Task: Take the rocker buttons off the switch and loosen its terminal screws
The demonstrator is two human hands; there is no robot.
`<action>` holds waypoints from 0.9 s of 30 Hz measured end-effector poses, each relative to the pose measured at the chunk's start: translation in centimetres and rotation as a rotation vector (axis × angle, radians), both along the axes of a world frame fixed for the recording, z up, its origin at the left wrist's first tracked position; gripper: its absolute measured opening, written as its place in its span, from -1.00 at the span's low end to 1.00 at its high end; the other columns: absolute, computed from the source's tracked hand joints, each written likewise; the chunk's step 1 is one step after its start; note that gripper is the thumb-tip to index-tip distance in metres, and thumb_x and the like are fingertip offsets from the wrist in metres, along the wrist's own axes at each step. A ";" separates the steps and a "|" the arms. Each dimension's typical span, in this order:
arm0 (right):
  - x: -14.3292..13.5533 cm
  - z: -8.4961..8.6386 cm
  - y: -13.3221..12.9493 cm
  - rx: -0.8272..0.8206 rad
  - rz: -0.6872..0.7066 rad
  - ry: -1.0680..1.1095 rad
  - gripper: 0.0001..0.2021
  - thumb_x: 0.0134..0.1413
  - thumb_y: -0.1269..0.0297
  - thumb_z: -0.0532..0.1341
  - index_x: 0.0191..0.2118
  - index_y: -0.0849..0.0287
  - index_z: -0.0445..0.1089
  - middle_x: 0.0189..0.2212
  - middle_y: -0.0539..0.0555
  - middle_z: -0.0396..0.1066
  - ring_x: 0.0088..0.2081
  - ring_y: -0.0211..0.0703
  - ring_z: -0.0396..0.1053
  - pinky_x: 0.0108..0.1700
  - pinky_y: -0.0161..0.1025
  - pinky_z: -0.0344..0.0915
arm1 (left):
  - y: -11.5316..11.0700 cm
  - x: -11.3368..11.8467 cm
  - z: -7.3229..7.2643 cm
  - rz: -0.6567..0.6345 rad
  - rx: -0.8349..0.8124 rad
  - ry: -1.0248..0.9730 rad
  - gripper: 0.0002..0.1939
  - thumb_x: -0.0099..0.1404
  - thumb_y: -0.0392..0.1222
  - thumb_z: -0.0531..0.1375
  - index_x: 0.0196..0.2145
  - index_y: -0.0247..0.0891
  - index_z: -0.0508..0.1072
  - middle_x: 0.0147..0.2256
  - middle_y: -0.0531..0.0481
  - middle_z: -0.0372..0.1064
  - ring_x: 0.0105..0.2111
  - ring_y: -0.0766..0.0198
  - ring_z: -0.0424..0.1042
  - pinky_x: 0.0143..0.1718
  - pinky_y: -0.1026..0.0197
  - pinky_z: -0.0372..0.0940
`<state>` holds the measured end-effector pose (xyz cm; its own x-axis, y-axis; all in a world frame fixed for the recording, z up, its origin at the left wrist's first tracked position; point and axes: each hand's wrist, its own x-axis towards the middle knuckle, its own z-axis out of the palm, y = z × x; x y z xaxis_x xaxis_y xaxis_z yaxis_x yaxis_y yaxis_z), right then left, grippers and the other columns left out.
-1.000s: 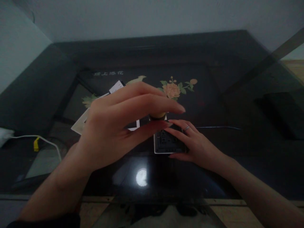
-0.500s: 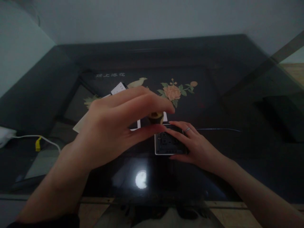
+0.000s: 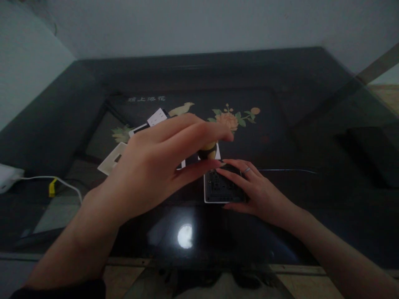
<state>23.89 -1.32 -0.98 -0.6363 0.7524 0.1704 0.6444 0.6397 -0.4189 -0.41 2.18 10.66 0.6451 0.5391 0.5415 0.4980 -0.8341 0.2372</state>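
My left hand (image 3: 156, 162) grips the yellow-and-black handle of a screwdriver (image 3: 208, 153) between thumb and fingers. Its shaft and tip are mostly hidden behind the thumb. Below it lies a wall socket (image 3: 224, 192), its black back facing up and a white edge showing along the near side. My right hand (image 3: 249, 182), with a ring on one finger, clasps the socket from the right and holds it down on the dark table. Partly behind my left hand are a white socket faceplate (image 3: 158, 116) and a pale frame plate (image 3: 107, 166).
The glossy black table (image 3: 264, 232) carries a printed flower (image 3: 227, 120) and bird. At left, a white adapter (image 3: 9, 177) trails a cable with a yellow tag (image 3: 52, 187). A dark flat object (image 3: 370, 153) lies at right. A wall rises behind.
My left hand has shifted very slightly to the right, and its fingers have turned a little on the screwdriver handle. My right hand and the socket stay in place.
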 end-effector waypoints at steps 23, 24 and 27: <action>0.0 -0.1 0.0 0.010 -0.001 -0.002 -0.27 0.03 0.19 0.40 0.29 0.22 0.18 0.27 0.34 0.13 0.25 0.28 0.13 0.22 0.28 0.28 | -0.4 -0.9 1.0 -0.023 -0.185 0.081 -0.62 0.47 -0.20 0.10 0.20 -0.02 0.29 -0.07 0.15 0.49 -0.15 0.33 0.55 -0.01 0.31 0.43; 0.0 -0.1 0.0 0.012 -0.002 -0.003 -0.27 0.02 0.19 0.40 0.29 0.22 0.19 0.27 0.34 0.13 0.25 0.28 0.13 0.22 0.28 0.28 | -0.5 -0.8 0.9 -0.023 -0.164 0.077 -0.65 0.47 -0.19 0.13 0.18 -0.03 0.31 -0.08 0.16 0.49 -0.16 0.34 0.55 -0.03 0.32 0.44; 0.0 0.0 0.0 0.013 0.002 0.009 -0.29 0.03 0.19 0.40 0.28 0.24 0.20 0.26 0.34 0.13 0.25 0.28 0.13 0.21 0.27 0.30 | -0.5 -0.3 0.4 0.001 -0.076 0.055 -0.74 0.40 -0.16 0.25 0.02 -0.17 0.40 -0.13 0.11 0.47 -0.18 0.35 0.52 -0.09 0.35 0.43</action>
